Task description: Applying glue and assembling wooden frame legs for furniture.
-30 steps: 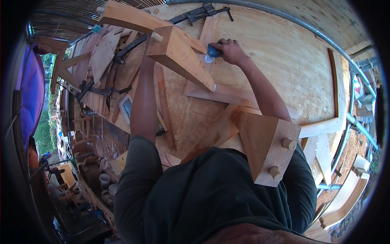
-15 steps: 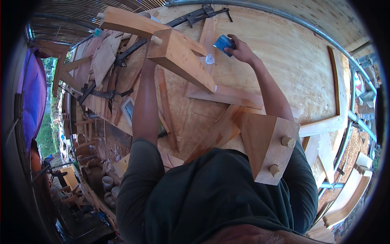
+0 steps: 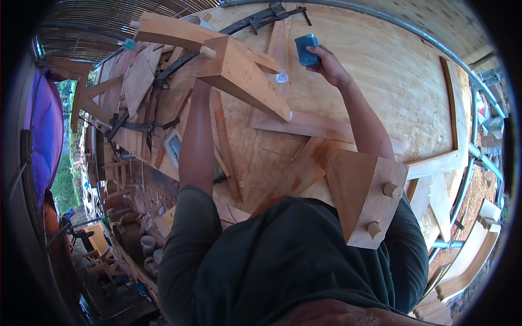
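Observation:
My right hand (image 3: 325, 64) is raised over the plywood bench top (image 3: 380, 81) and grips a small blue bottle (image 3: 306, 50). A clear cap or nozzle (image 3: 281, 76) shows just below it, by the upper wooden block (image 3: 242, 79). That block has a dowel peg (image 3: 207, 52) on its end. My left forearm (image 3: 197, 136) runs up beneath the block, and the hand itself is hidden behind it. A second block with two dowel pegs (image 3: 363, 198) sits close to my chest.
Black bar clamps (image 3: 261, 16) lie at the far edge of the bench, and another clamp (image 3: 136, 126) lies at the left. Wooden boards and offcuts (image 3: 304, 124) are spread around. A metal pipe rail (image 3: 435, 41) curves along the right. Buckets (image 3: 148, 244) stand on the ground at lower left.
My right hand has lifted the blue bottle up and away from the upper block's end. The block and my left arm have stayed about where they were.

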`<state>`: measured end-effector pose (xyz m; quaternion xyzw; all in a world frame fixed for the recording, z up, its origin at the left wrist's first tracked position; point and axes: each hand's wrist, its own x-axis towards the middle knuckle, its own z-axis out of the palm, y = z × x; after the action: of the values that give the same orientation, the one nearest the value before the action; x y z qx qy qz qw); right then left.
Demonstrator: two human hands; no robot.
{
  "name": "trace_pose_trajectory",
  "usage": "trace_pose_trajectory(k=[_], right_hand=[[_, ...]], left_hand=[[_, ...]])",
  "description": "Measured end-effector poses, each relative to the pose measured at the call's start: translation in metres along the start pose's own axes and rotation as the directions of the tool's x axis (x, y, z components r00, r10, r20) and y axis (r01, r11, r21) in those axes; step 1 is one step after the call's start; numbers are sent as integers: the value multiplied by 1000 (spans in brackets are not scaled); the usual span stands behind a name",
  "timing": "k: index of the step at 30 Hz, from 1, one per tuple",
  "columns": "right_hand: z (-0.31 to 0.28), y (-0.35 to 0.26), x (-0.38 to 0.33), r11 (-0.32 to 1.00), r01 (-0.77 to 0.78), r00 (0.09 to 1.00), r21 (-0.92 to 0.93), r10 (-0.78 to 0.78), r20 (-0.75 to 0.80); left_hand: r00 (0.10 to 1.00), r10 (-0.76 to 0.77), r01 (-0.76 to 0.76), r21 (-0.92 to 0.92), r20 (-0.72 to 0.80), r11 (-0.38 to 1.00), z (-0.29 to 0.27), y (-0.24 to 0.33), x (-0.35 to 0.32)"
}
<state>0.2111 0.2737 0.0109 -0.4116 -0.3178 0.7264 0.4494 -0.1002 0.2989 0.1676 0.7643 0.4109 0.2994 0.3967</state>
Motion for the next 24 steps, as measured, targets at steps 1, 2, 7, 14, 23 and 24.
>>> trace_pose_trajectory(k=[1, 2, 7, 14, 23, 24], right_hand=[[0, -1, -3, 999, 31, 999, 21, -31, -18], [-3, -1, -8, 999, 29, 999, 24, -29, -31], [-16, -6, -29, 993, 87, 994, 83, -81, -75], [-15, 9, -38, 978, -25, 980, -205, -18, -201], [3, 69, 25, 824, -18, 977, -567, -105, -184], [11, 70, 24, 781, -22, 973, -625, -126, -192]], left_hand=[[1000, 2, -2, -4, 2, 1000, 0, -4, -1], [1000, 4, -4, -12, 11, 1000, 6, -6, -3], [999, 11, -10, -35, 39, 999, 13, -10, -8], [998, 24, -21, -48, 61, 999, 26, -8, -12], [999, 37, -36, -44, 31, 998, -3, -15, -13], [999, 36, -36, -38, 19, 999, -4, -15, -17]])
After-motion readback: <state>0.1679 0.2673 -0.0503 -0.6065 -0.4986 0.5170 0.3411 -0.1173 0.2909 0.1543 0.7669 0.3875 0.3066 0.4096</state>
